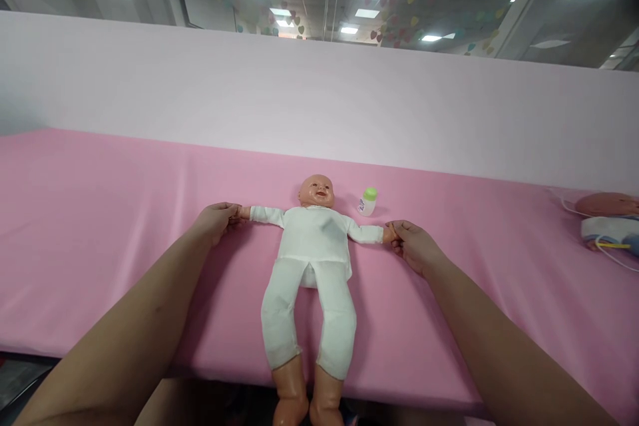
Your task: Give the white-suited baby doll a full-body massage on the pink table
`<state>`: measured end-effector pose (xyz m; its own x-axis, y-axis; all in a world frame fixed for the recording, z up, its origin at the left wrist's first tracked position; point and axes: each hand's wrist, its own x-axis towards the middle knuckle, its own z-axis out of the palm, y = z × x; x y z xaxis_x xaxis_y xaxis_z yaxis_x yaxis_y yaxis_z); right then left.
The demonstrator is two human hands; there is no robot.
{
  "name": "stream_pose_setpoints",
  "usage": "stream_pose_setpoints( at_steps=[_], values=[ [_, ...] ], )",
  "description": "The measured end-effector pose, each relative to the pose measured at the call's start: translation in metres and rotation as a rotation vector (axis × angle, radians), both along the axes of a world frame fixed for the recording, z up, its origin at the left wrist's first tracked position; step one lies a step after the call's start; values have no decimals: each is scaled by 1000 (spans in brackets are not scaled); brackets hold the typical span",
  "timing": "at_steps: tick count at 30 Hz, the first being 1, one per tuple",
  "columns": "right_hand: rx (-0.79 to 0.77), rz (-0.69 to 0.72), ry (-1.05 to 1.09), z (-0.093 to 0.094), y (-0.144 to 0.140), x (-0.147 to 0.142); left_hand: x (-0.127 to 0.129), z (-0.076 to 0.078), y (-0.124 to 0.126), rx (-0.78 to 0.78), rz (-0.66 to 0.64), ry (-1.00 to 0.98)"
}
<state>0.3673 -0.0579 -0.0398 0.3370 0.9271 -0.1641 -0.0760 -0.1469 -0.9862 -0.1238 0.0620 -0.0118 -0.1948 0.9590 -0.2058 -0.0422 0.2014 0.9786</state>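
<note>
A baby doll (317,233) in a white top and white trousers lies on its back, its head toward the wall and its bare feet over the near edge. Its arms are stretched out to both sides. On the left, my left hand (219,219) pinches one of the doll's hands. Opposite, the doll's other hand is between the fingers of my right hand (414,246). A small bottle with a green cap (368,202) stands near the doll's head, short of my right hand and not touching it.
The doll rests on a padded surface with a pink cover (124,213), backed by a low white wall (299,93). At the far right lies another doll (606,205), partly out of view, with a thin white tube and a yellow piece by it. Windows rise behind the wall.
</note>
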Motion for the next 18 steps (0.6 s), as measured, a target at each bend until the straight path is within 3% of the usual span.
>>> stream_pose_setpoints(
  at_steps=[4,10,15,18],
  values=[
    [-24,-32,1,4,-1,-3,-3,-3,0,28,-57,-54],
    [26,125,178,3,-3,7,-7,-4,-5,74,-159,-1],
    [49,262,174,4,-7,12,-4,2,-9,83,-148,45],
    [70,269,114,5,-7,9,-2,4,-10,60,-120,57]
  ],
)
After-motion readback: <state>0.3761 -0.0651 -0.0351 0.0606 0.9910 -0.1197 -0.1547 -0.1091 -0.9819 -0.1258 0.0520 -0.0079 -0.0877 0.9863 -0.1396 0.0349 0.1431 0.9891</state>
